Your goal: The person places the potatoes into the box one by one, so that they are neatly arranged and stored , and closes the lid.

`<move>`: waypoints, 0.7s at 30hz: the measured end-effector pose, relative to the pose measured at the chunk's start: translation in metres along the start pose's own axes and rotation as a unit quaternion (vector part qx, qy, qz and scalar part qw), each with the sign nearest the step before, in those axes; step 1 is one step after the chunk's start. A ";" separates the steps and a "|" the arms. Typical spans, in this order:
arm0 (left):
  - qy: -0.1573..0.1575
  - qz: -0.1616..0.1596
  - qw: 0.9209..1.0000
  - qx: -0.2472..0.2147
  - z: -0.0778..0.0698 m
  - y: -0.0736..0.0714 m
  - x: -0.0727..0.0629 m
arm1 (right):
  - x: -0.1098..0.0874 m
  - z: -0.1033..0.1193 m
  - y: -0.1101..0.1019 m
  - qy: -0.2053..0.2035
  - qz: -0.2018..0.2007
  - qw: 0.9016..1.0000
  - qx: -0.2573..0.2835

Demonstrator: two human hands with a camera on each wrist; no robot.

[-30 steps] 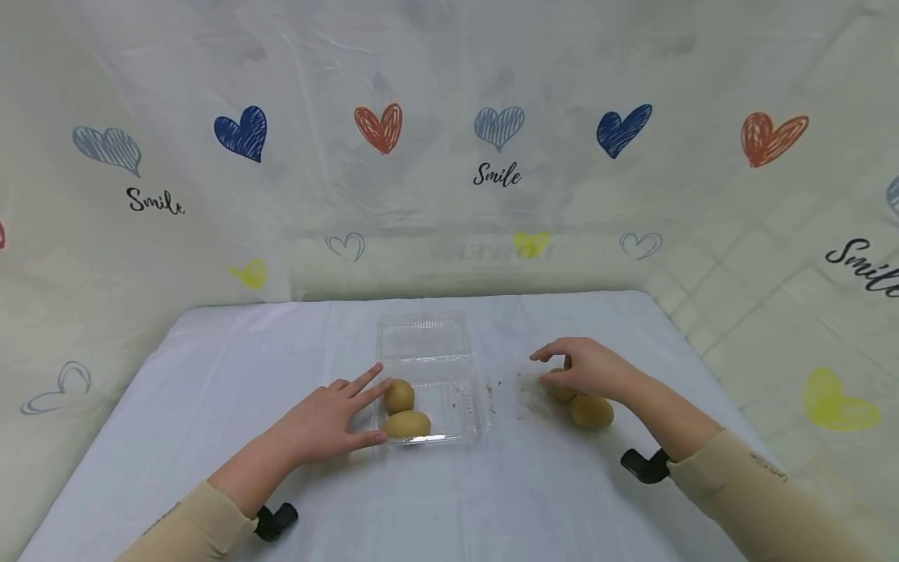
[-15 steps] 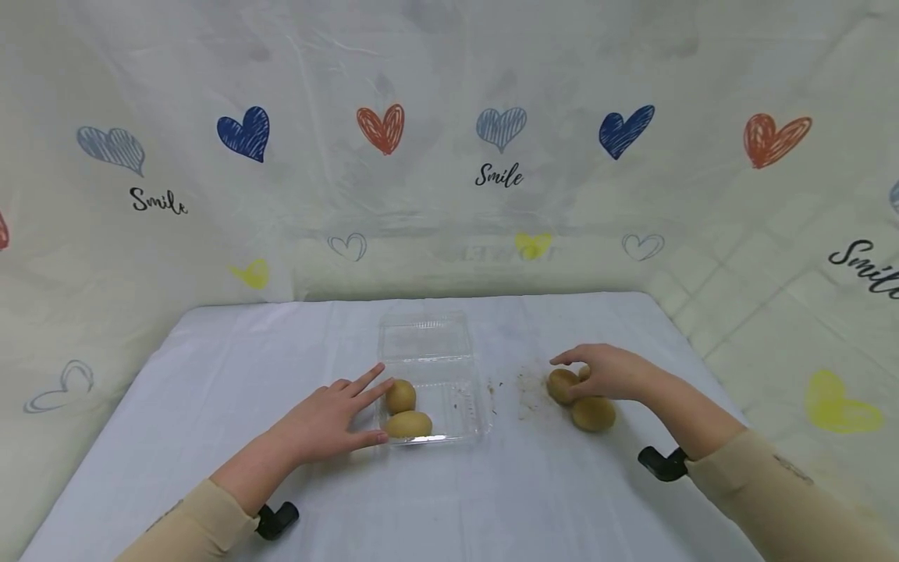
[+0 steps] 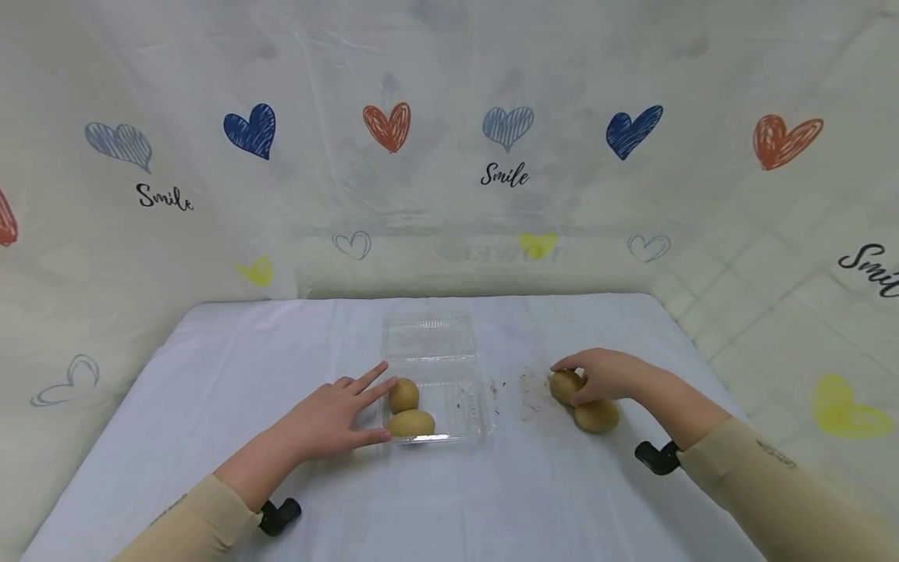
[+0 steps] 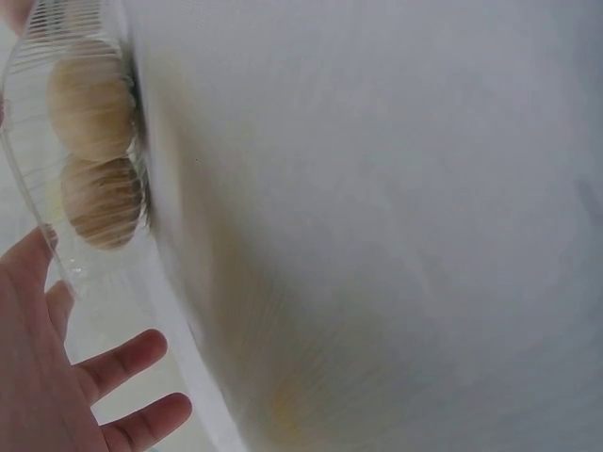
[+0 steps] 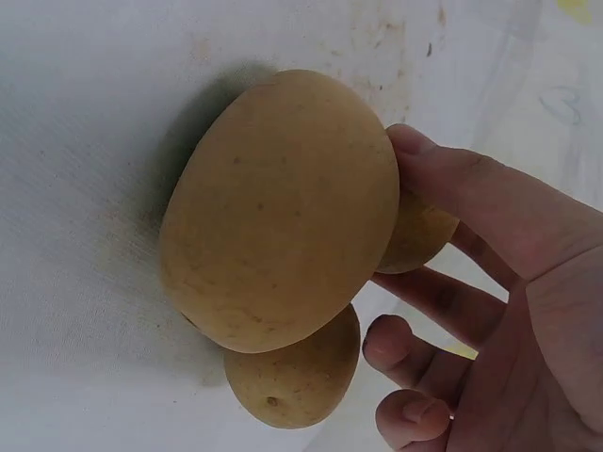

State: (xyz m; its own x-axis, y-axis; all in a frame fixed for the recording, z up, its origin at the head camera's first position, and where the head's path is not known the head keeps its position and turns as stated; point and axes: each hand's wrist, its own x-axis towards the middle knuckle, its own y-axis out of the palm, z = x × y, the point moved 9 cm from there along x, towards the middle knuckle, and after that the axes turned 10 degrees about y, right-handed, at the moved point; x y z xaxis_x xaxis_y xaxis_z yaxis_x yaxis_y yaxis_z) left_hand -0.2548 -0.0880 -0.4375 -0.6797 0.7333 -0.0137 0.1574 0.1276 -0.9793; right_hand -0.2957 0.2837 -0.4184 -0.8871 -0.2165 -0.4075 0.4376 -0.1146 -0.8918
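My left hand (image 3: 323, 421), fingers spread, rests at the left side of a clear plastic clamshell container (image 3: 456, 406). Inside, against its left wall, lie a rounder potato (image 3: 403, 396) and a longer potato (image 3: 411, 424); both show through the ribbed wall in the left wrist view. To the right, my right hand (image 3: 614, 375) pinches a potato (image 3: 566, 385) between thumb and fingers. Just in front of it lies a large potato (image 3: 597, 417), which partly covers the pinched one in the right wrist view. Another potato (image 5: 297, 381) shows there, hidden behind the hand in the head view.
The container's lid (image 3: 428, 339) is folded back flat, away from me. Brown crumbs of dirt (image 3: 534, 394) are scattered on the white tablecloth (image 3: 449, 499) between the container and the loose potatoes. A curtain (image 3: 449, 203) printed with hearts hangs behind the table.
My right hand moved right and slightly toward me, and its thumb and fingers closed on the left loose potato. The left hand stayed at the container.
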 end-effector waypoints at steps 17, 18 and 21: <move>-0.002 0.005 1.000 0.000 0.000 0.000 0.000 | 0.005 0.002 -0.006 -0.024 -0.027 0.999 0.022; -0.003 0.006 1.000 -0.001 0.000 0.000 0.000 | 0.005 0.002 -0.006 -0.025 -0.032 0.999 0.025; -0.003 0.007 1.000 -0.001 0.001 0.000 0.000 | 0.007 0.004 -0.009 -0.026 -0.042 0.998 0.036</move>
State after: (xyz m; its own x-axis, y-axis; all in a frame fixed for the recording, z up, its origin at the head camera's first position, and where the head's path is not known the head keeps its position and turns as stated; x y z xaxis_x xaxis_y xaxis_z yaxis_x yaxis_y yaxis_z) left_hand -0.2552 -0.0885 -0.4379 -0.6822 0.7305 -0.0295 0.1682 0.1175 -0.9787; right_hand -0.3047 0.2793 -0.4126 -0.9132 -0.2535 -0.3192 0.3729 -0.2034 -0.9053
